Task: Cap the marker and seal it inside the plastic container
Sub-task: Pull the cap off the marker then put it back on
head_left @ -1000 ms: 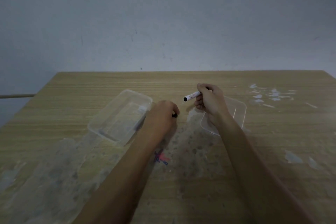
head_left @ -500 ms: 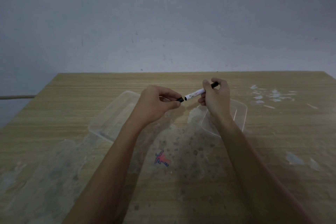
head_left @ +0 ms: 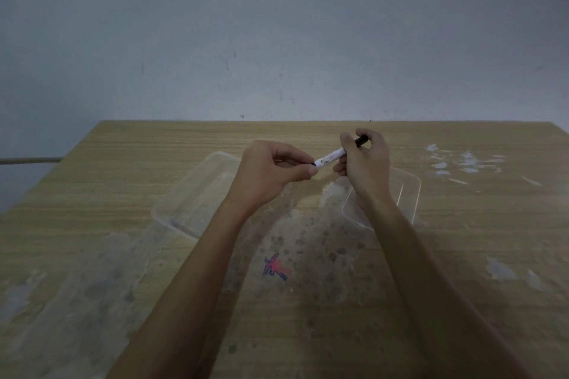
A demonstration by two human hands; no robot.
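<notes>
Midway above a worn wooden table (head_left: pixel 308 138), two bare hands meet at a marker (head_left: pixel 334 154). The right hand (head_left: pixel 365 163) is closed around the white barrel, whose black rear end pokes out past the fingers toward the wall. The left hand (head_left: pixel 271 172) is pinched shut at the marker's writing end; the cap is presumably between thumb and forefinger, but the fingers hide it, so whether it is seated cannot be told.

A clear container (head_left: pixel 197 194) sits on the table under the left wrist, open and with nothing visible inside. What looks like its lid (head_left: pixel 406 194) lies flat beneath the right forearm, well apart from the container.

To cap well, the judgement here is simple: keep cap and barrel on one line, with the right hand holding firm while the left pushes straight along the axis until it stops. A tilted push risks inking the fingers or leaving the cap loose. Once capped, the marker should go flat into the container, clear of the rim, so the lid can press down evenly on all sides.
</notes>
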